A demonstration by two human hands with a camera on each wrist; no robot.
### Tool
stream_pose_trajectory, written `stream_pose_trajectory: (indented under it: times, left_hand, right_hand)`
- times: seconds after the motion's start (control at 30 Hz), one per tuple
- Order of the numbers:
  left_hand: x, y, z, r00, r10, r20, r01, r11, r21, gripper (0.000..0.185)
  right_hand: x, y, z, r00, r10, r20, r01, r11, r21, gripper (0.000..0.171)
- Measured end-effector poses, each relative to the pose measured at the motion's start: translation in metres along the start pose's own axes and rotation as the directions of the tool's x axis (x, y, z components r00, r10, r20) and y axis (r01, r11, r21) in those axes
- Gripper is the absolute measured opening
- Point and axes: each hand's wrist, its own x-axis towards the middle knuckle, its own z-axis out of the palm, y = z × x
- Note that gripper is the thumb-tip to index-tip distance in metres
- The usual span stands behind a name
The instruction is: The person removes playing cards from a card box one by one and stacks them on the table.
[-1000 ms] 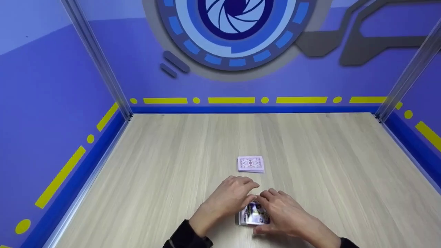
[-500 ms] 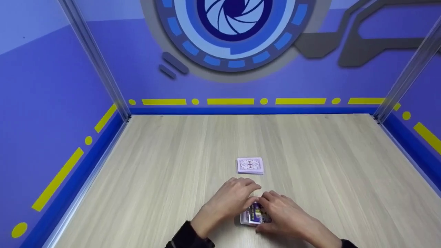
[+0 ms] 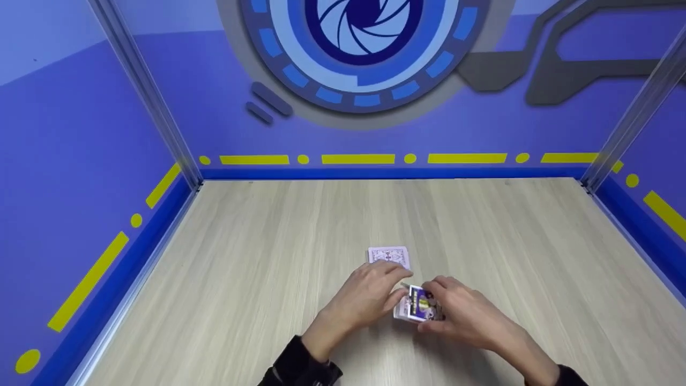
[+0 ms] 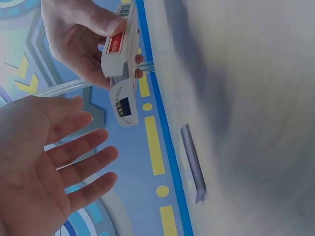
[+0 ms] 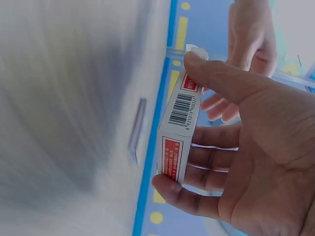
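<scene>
Right hand [image 3: 463,313]: it is gripping the card box [image 3: 417,306] by its edges, thumb on one narrow side and fingertips on the opposite one, as the right wrist view is showing plainly with the thumb [image 5: 224,78] lying along the barcode end.

Card box: it is being held just above the worktop [image 3: 241,268], near the middle of the near edge, tilted so its printed face is turning toward the head camera. In the left wrist view its end flap [image 4: 124,105] is hanging open, pointing away from the gripping fingers.

Box relative to hands: it is sitting between the two hands, enclosed by the right hand's fingers and lying just beside the left hand's fingertips; whether those fingertips are touching it cannot be told from the head view.

Left hand [image 3: 370,297]: its fingers are lying straight and relaxed, slightly spread, holding nothing; in the left wrist view the palm [image 4: 29,162] is facing the box with a gap showing between them.

Deck of cards [image 3: 389,255]: it is lying face down on the worktop, just beyond the left hand's fingertips, toward the far edge, partly covered by that hand in the head view.

Sleeves: dark cuffs are showing at both wrists along the near edge.
</scene>
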Motion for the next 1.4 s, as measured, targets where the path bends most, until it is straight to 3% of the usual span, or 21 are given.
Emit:
stream_pose_trajectory:
  times: [0.27, 0.4, 0.57, 0.67, 0.83, 1.0, 1.17, 1.4]
  left_hand:
    - [0.021, 0.007, -0.002, 0.988, -0.069, -0.14, 0.064, 0.997, -0.041, 0.028]
    - [0.036, 0.013, -0.004, 0.978, -0.122, -0.172, 0.11, 0.991, -0.077, 0.028]
    - [0.056, 0.023, -0.008, 0.965, -0.154, -0.214, 0.121, 0.98, -0.157, 0.022]
    - [0.066, 0.029, -0.01, 0.954, -0.18, -0.239, 0.114, 0.958, -0.263, 0.016]
    - [0.083, 0.037, -0.007, 0.93, -0.215, -0.299, 0.068, 0.898, -0.435, 0.009]
    - [0.096, 0.037, 0.003, 0.902, -0.265, -0.34, 0.073, 0.872, -0.485, 0.013]
    - [0.1, 0.034, 0.012, 0.891, -0.316, -0.327, 0.116, 0.854, -0.507, 0.016]
    - [0.103, 0.033, 0.018, 0.874, -0.366, -0.32, 0.115, 0.795, -0.595, 0.021]
  right_hand:
    - [0.006, 0.019, -0.024, 0.997, 0.079, -0.022, -0.079, 0.996, 0.043, 0.06]
    - [0.01, 0.029, -0.037, 0.993, 0.108, -0.045, -0.106, 0.993, 0.059, 0.063]
    - [0.013, 0.042, -0.054, 0.985, 0.156, -0.074, -0.15, 0.986, 0.077, 0.065]
    - [0.015, 0.049, -0.061, 0.98, 0.165, -0.109, -0.155, 0.984, 0.09, 0.064]
    - [0.019, 0.056, -0.067, 0.975, 0.162, -0.153, -0.147, 0.983, 0.106, 0.063]
    - [0.02, 0.06, -0.073, 0.966, 0.169, -0.194, -0.153, 0.984, 0.096, 0.063]
    - [0.021, 0.059, -0.074, 0.955, 0.148, -0.258, -0.14, 0.989, 0.049, 0.066]
    - [0.021, 0.057, -0.077, 0.939, 0.11, -0.325, -0.117, 0.993, -0.002, 0.068]
